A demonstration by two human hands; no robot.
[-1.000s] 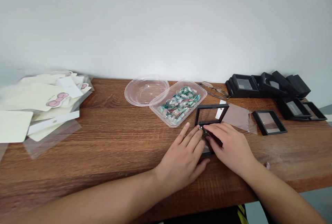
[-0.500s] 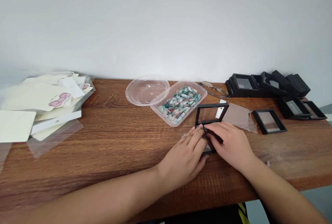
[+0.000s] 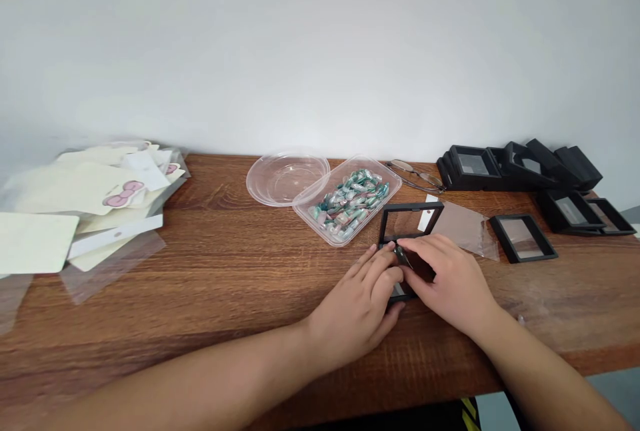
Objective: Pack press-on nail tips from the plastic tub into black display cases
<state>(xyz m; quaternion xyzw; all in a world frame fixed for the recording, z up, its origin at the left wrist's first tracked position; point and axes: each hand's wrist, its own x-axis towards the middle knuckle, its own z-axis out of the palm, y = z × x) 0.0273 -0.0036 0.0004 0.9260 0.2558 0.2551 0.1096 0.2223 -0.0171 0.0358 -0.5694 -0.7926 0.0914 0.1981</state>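
Observation:
A black hinged display frame [image 3: 413, 206] with clear film windows lies open on the wooden table, one half standing upright and the other half flat. My left hand [image 3: 356, 298] lies over the left side of the flat half, its fingers curled on it. Between the thumb and fingertips of my right hand [image 3: 453, 281] is a small shiny, dark greenish piece [image 3: 401, 256], just above the flat half; its exact kind is unclear. My hands cover most of that half. Just behind stands a clear plastic box [image 3: 299, 208] holding small green, pink and silvery wrapped pieces [image 3: 353, 198].
A round clear lid [image 3: 265, 181] overlaps the box. Eyeglasses [image 3: 415, 172] and a clear plastic bag [image 3: 465, 228] lie behind my right hand. Black frames [image 3: 523, 258] are grouped at right. Cream cards [image 3: 75, 181] and clear sleeves [image 3: 113, 268] are piled at left.
The whole view has shifted slightly. My right fingertips have tilted the small shiny piece, so more of it shows. My left hand stays on the frame.

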